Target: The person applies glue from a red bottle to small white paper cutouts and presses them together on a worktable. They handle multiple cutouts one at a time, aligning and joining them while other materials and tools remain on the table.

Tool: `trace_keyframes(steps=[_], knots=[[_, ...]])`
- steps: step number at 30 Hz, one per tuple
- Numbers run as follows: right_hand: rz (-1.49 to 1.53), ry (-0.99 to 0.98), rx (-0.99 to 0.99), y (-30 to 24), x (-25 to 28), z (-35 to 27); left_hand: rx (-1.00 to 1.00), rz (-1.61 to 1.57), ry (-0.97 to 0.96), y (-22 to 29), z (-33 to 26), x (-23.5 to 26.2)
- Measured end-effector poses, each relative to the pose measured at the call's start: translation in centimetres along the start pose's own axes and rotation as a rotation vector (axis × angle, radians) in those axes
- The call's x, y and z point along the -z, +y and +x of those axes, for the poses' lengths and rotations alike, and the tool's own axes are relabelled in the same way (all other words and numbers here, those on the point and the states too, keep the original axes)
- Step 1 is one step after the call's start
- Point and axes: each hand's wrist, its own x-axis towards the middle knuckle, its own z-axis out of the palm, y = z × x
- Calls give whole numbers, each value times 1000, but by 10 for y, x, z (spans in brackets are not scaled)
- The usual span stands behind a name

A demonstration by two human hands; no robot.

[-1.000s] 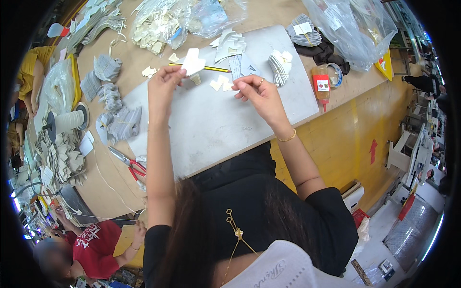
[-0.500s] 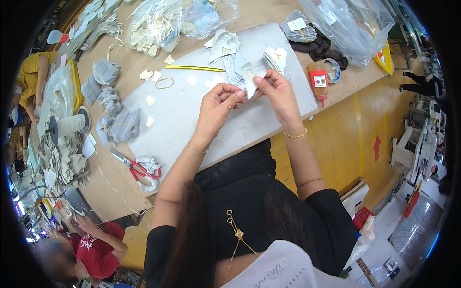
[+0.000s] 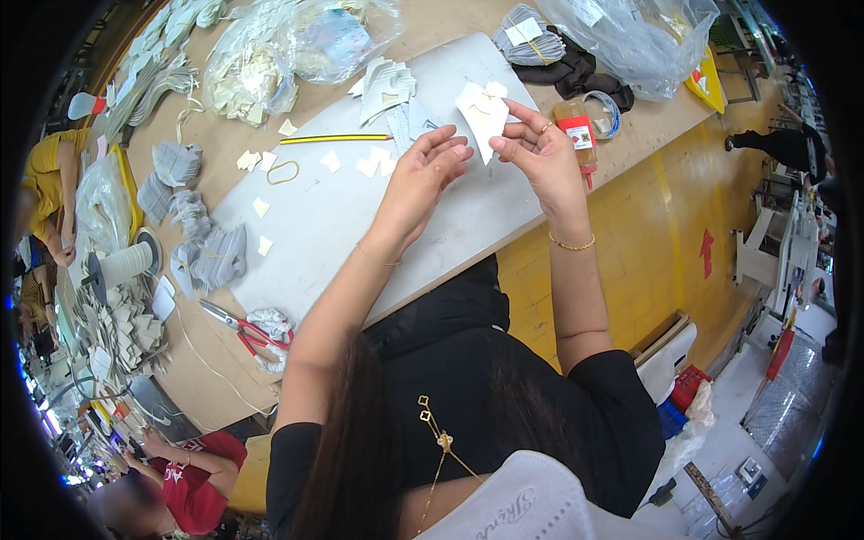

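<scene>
My right hand (image 3: 540, 160) pinches a white cut fabric piece (image 3: 480, 119) between thumb and fingers; its pointed end hangs down. Just left of it, my left hand (image 3: 427, 180) is loosely curled with fingers apart, and no thing shows in it. Behind the hands lies a grey-white board (image 3: 333, 207). On it are a fanned stack of white fabric pieces (image 3: 387, 88), small cream patches (image 3: 330, 161), a yellow-and-black pencil (image 3: 335, 139) and a rubber band (image 3: 283, 172). The held piece covers part of what lies behind it.
Red-handled scissors (image 3: 247, 335), a thread spool (image 3: 126, 265) and grey bundles (image 3: 219, 256) lie left. A glue bottle (image 3: 576, 135), a tape roll (image 3: 601, 115) and plastic bags (image 3: 621, 45) are right. Co-workers in yellow (image 3: 58, 175) and red (image 3: 202, 481) are at the left.
My left hand has come off the fabric piece and moved slightly left. My right hand now holds the piece alone, raised and turned more face-on. The view has shifted a little.
</scene>
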Motion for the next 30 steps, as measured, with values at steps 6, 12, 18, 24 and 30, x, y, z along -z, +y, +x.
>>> trace_keyframes(steps=[6,12,18,24,30], knots=[[23,97,90,1,19,2,29,-118,80,0,6,-12],[15,357,102,-2,55,27,116,-267,131,-9,9,-11],[-24,201,0,23,41,47,141,-287,191,-18,40,-20],[-63,142,-58,37,30,55,169,-276,112,-13,54,-28],[-127,198,-19,45,28,58,177,-255,177,-10,49,-31]])
